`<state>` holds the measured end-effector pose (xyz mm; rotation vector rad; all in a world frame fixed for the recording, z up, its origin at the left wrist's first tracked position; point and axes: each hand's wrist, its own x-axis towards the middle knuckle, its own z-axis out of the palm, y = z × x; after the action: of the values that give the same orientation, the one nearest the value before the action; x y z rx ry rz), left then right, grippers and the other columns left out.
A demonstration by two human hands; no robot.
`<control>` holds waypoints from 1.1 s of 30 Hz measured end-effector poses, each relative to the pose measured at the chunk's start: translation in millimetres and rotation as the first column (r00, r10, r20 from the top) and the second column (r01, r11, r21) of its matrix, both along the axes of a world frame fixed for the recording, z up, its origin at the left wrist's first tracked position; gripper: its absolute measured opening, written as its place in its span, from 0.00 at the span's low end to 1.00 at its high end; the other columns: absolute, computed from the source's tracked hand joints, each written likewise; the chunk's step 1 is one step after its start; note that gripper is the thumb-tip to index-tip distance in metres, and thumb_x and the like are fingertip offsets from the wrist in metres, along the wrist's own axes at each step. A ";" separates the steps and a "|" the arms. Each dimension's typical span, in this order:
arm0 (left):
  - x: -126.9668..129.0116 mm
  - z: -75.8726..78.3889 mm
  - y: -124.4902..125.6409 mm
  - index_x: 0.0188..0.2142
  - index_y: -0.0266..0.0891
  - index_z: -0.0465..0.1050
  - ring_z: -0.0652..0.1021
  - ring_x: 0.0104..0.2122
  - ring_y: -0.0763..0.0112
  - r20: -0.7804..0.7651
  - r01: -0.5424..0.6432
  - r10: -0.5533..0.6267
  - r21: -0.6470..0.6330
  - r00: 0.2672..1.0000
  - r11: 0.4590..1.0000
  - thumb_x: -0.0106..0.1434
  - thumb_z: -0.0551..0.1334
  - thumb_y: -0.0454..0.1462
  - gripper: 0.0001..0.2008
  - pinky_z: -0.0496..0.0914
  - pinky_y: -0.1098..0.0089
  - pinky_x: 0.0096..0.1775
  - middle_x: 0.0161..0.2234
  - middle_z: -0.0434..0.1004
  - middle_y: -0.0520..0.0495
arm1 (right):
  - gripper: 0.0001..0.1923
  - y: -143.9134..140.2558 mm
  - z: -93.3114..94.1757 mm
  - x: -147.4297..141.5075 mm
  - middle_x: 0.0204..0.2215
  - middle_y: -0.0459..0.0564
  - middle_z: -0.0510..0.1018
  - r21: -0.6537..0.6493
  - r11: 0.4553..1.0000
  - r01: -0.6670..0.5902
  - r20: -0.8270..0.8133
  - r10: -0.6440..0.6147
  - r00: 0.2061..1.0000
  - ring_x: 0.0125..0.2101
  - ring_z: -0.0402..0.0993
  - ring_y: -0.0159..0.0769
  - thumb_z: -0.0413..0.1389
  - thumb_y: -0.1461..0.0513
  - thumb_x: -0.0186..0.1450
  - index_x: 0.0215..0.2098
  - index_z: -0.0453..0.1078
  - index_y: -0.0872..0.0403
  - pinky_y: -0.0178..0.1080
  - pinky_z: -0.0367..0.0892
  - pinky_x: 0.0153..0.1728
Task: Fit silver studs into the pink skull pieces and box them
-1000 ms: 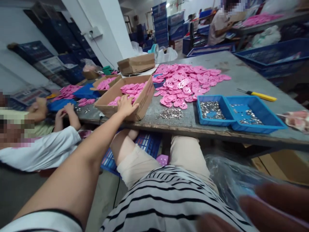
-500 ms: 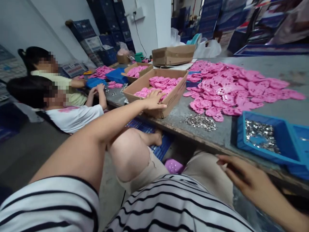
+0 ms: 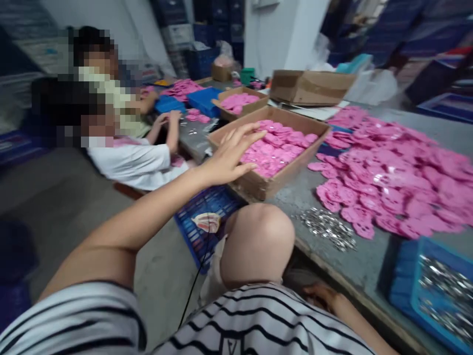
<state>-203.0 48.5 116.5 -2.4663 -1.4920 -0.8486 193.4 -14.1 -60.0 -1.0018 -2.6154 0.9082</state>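
Observation:
My left hand [image 3: 232,154] is stretched over the near left side of a cardboard box [image 3: 286,183], its fingers spread and holding nothing. Inside the box lie many flat pink oval pieces [image 3: 279,143] with cut-out holes. Low by my lap, under the table edge, is my right hand [image 3: 323,297]; its fingers are dark and blurred, so their grip does not show. Nearest to it on the table are a pile of small silvery metal parts [image 3: 327,228] and a blue tray [image 3: 406,281] with more such parts. A large heap of pink pieces [image 3: 399,182] spreads behind them.
Two people sit along the table at left; one wears a white shirt [image 3: 136,160]. Beyond my box stand a smaller box [image 3: 244,114] of pink pieces, blue trays [image 3: 203,101] and another cardboard box [image 3: 310,88]. A blue crate [image 3: 192,236] is on the floor.
The view has swung left and down. My left hand has lifted a little with its fingers spreading over the box rim. My right hand has drawn in toward my lap. My knee is raised.

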 end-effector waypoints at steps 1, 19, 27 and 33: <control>16.7 2.7 0.1 0.66 0.45 0.52 0.58 0.65 0.51 0.010 0.032 -0.033 0.039 0.999 0.999 0.66 0.54 0.53 0.33 0.54 0.45 0.62 0.65 0.56 0.36 | 0.16 0.4 9.3 -0.1 0.30 0.53 0.82 0.011 1.000 0.004 -0.034 -0.004 0.999 0.31 0.80 0.38 0.46 0.61 0.68 0.37 0.76 0.51 0.37 0.76 0.34; 210.4 -2.8 66.1 0.64 0.41 0.55 0.65 0.62 0.51 -0.238 0.508 -0.638 -0.434 0.732 0.744 0.65 0.60 0.37 0.29 0.65 0.53 0.58 0.68 0.51 0.33 | 0.25 27.6 64.5 125.8 0.51 0.71 0.74 0.570 0.276 0.774 0.216 -0.959 0.183 0.46 0.74 0.58 0.49 0.57 0.67 0.58 0.64 0.63 0.53 0.69 0.44; 209.5 -28.1 63.2 0.65 0.43 0.56 0.66 0.63 0.50 -0.279 0.264 -0.658 -0.755 0.699 0.600 0.62 0.62 0.37 0.32 0.66 0.54 0.58 0.69 0.50 0.36 | 0.25 35.9 75.5 154.4 0.39 0.60 0.81 0.438 0.266 0.859 0.327 -0.937 0.123 0.40 0.78 0.50 0.47 0.62 0.66 0.59 0.66 0.58 0.45 0.72 0.37; 211.9 -27.1 73.2 0.65 0.42 0.57 0.64 0.64 0.52 -0.220 0.224 -0.661 -0.826 0.717 0.518 0.63 0.60 0.36 0.31 0.64 0.55 0.60 0.68 0.52 0.37 | 0.25 55.7 81.4 167.9 0.43 0.60 0.80 0.436 0.251 0.864 0.370 -0.926 0.082 0.44 0.77 0.51 0.46 0.61 0.66 0.59 0.67 0.57 0.46 0.71 0.40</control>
<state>9.0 121.6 89.3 -3.3736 -1.0723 0.6253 361.2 41.6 21.4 -2.7146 -1.5150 0.0599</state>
